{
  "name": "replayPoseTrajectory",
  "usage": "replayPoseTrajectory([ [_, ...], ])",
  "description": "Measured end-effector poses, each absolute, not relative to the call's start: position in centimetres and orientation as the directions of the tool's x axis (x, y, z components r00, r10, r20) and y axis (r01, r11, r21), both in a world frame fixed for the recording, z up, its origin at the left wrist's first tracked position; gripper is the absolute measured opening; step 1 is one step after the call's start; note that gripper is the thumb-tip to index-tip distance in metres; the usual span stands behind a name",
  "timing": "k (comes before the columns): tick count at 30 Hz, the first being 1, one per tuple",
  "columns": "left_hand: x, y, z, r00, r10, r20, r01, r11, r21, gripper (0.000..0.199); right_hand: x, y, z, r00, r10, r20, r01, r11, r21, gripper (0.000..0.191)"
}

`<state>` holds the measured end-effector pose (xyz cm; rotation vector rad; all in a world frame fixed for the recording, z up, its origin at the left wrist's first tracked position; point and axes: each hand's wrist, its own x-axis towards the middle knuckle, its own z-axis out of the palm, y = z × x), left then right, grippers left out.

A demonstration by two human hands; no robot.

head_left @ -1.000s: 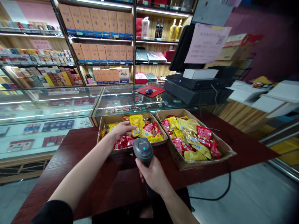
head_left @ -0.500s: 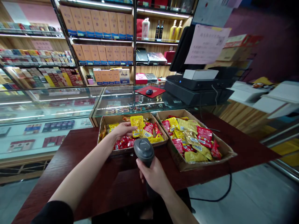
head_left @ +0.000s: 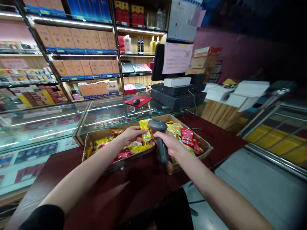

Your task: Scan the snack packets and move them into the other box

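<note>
A yellow snack packet [head_left: 145,131] is pinched by its left edge in my left hand [head_left: 133,134], above the left cardboard box [head_left: 115,164]. My right hand [head_left: 169,142] wraps around the handle of a dark grey barcode scanner [head_left: 162,147]. The scanner's head is up beside the packet and points left at it, covering part of its right side. Red and yellow packets fill the left box. More of them lie in the right cardboard box [head_left: 208,151], which is partly hidden behind the scanner and my right hand.
Behind the boxes stands a glass display counter [head_left: 107,116] with a red mat [head_left: 144,99] and a mouse [head_left: 136,101] on it. A monitor [head_left: 158,62] and black cash drawer [head_left: 175,97] stand at the back. A metal railing [head_left: 271,153] runs along the right.
The scanner has been raised from below the packet to right beside it and turned toward it. My left hand still holds the packet. The view has shifted to the right.
</note>
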<state>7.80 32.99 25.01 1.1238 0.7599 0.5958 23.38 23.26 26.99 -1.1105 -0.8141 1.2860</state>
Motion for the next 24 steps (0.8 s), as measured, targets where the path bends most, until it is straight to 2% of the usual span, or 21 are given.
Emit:
replayPoseTrajectory([
  [7, 20.6, 32.8, 25.9, 0.621, 0.758, -0.203, -0.147, 0.366, 0.919, 0.029, 32.9, 22.4, 28.8, 0.424, 0.899, -0.107, -0.221, -0.012, -0.975, 0.016],
  [12, 23.4, 32.1, 25.1, 0.649, 0.729, -0.215, -0.105, 0.366, 0.925, 0.044, 35.9, 20.6, 29.3, 0.556, 0.821, -0.132, -0.167, -0.045, -0.985, 0.013],
  [16, 20.7, 32.9, 24.7, 0.631, 0.741, -0.229, -0.077, 0.354, 0.932, 0.043, 34.7, 20.2, 29.0, 0.492, 0.861, -0.129, -0.176, -0.046, -0.983, 0.017],
  [21, 12.9, 35.2, 24.2, 0.457, 0.853, -0.253, -0.056, 0.312, 0.949, 0.032, 30.1, 21.8, 28.0, 0.357, 0.929, -0.100, -0.182, -0.036, -0.983, 0.018],
  [24, 7.6, 36.6, 23.1, 0.339, 0.886, -0.316, -0.063, 0.356, 0.932, 0.026, 26.2, 23.6, 27.1, 0.200, 0.970, -0.136, -0.233, -0.088, -0.968, 0.018],
])
